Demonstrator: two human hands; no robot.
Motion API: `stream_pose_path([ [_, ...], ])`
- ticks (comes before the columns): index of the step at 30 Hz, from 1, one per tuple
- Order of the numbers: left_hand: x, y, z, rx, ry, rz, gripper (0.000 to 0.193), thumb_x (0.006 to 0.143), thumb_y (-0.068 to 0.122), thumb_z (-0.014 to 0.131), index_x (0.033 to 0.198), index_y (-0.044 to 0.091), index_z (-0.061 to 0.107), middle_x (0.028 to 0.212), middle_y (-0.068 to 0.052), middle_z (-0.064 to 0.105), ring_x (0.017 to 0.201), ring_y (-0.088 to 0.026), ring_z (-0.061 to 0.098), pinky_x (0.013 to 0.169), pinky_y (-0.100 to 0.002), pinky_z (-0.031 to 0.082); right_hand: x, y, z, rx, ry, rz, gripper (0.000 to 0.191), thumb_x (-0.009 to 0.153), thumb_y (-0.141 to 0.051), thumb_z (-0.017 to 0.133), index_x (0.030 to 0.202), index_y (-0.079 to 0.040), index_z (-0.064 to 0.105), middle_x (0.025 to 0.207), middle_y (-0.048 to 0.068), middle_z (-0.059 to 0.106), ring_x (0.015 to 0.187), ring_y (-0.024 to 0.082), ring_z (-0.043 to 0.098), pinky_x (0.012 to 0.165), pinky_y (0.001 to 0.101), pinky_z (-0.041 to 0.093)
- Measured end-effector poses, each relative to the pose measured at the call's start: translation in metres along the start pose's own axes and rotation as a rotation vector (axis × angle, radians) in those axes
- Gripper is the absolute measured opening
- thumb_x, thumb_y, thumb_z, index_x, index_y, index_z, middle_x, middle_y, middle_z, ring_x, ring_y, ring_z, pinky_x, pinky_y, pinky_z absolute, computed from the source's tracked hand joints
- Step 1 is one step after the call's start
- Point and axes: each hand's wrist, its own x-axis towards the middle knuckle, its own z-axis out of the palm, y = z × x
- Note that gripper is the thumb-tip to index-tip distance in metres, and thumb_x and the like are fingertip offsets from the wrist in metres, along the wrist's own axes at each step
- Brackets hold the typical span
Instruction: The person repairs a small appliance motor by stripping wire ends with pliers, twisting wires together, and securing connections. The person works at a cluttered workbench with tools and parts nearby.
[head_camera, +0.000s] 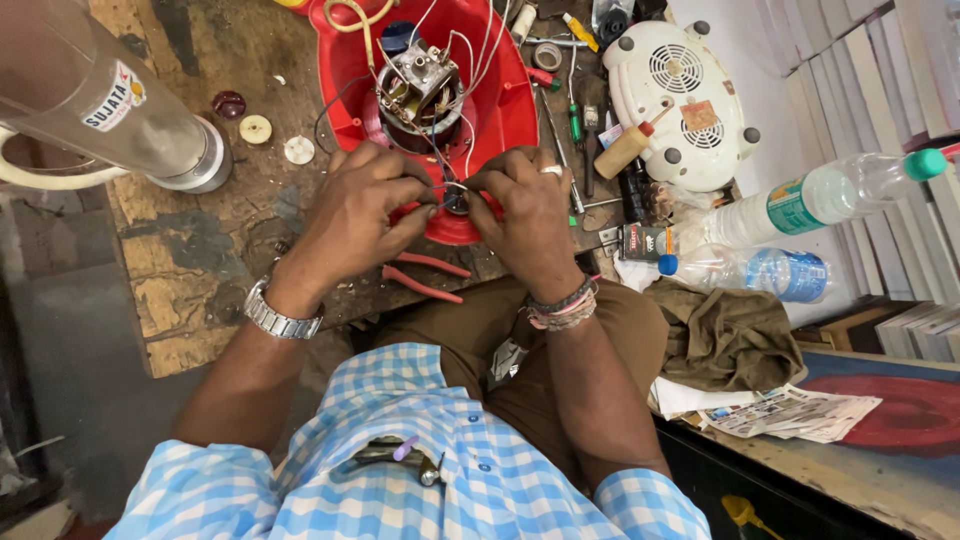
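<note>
Both hands, left hand (365, 205) and right hand (525, 205), pinch closed on thin wires (448, 192), perhaps, at the workbench (190, 260) front edge; flimsy, best gripped near the ends

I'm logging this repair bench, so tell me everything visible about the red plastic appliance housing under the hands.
The red plastic appliance housing is glossy and rounded, lying open-side up on the worn wooden bench. A metal motor assembly sits in its middle, with thin white wires trailing toward the person. The left hand and right hand meet over its near rim, covering part of it.
</note>
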Motion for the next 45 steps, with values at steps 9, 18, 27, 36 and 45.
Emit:
stream_pose_path([
  [9, 0.003, -0.003, 0.002, -0.025, -0.020, -0.021, 0.015, 0.080, 0.021, 0.079, 0.086, 0.009, 0.073, 0.088, -0.004, 0.066, 0.091, -0.026, 0.058, 0.082, -0.043, 0.039, 0.017, -0.004, 0.010, 0.047, 0.025, -0.013, 0.014, 0.094, -0.009, 0.074, 0.106, -0.014, 0.075, 0.094, 0.003, 0.067, 0.094, 0.027, 0.061, 0.080, 0.0452, 0.042],
  [18, -0.001, -0.007, 0.004, -0.075, -0.050, -0.062, 0.014, 0.077, 0.020, 0.076, 0.085, 0.008, 0.074, 0.087, -0.006, 0.066, 0.092, -0.026, 0.059, 0.081, -0.043, 0.038, 0.032, 0.002, 0.013, 0.192, -0.040, -0.254, 0.051, 0.084, 0.005, 0.061, 0.133, -0.008, 0.066, 0.126, 0.011, 0.072, 0.114, 0.032, 0.061, 0.094, 0.0428, 0.049],
  [27, 0.002, -0.002, -0.001, -0.102, -0.030, -0.072, 0.015, 0.085, 0.022, 0.076, 0.094, 0.012, 0.077, 0.093, -0.005, 0.068, 0.095, -0.024, 0.061, 0.083, -0.042, 0.037, 0.020, 0.024, -0.021, 0.213, 0.016, -0.018, 0.033, 0.087, 0.005, 0.063, 0.116, -0.007, 0.075, 0.113, 0.009, 0.075, 0.107, 0.032, 0.065, 0.092, 0.0427, 0.051],
  [36, 0.003, 0.008, 0.012, -0.005, 0.120, -0.124, 0.011, 0.092, 0.017, 0.074, 0.091, 0.006, 0.071, 0.092, -0.008, 0.068, 0.093, -0.028, 0.063, 0.086, -0.044, 0.042, 0.005, 0.030, -0.012, 0.134, 0.035, -0.047, 0.026, 0.086, 0.001, 0.066, 0.106, -0.010, 0.076, 0.107, 0.005, 0.075, 0.102, 0.028, 0.067, 0.087, 0.0440, 0.048],
  [45, 0.009, 0.004, -0.005, -0.191, 0.058, -0.282, 0.015, 0.096, 0.017, 0.070, 0.107, 0.007, 0.071, 0.085, -0.010, 0.069, 0.074, -0.025, 0.067, 0.069, -0.040, 0.050, 0.002, 0.033, -0.011, 0.160, -0.024, 0.016, 0.027, 0.086, 0.000, 0.066, 0.108, -0.010, 0.077, 0.100, 0.007, 0.073, 0.099, 0.030, 0.066, 0.086, 0.0449, 0.048],
])
